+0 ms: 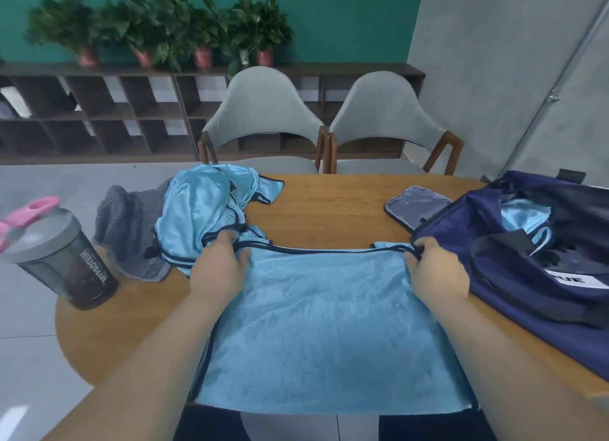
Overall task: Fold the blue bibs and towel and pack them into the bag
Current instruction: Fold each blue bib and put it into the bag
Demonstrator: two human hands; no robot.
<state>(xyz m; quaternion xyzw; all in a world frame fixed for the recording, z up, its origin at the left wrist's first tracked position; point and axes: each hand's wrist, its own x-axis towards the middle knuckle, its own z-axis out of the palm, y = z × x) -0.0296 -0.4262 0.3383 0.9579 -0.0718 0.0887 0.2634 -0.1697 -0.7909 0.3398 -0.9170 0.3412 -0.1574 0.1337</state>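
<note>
Flat bib point(323, 308): spread along the near table point(329, 203) edge, hem overhanging; slick cloth could slide off mid-fold.
Bag point(514, 275): open, right, one blue piece point(520, 216) inside.
Bib pile point(204, 210): touches the left hand point(219, 269) (may drag along).
Left hand: fingers curled on the bib's far-left corner.
Right hand point(438, 272): pinches its far-right corner.

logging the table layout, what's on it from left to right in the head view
shaker bottle → grey towel → heap of blue bibs → flat blue bib → navy bag
</note>
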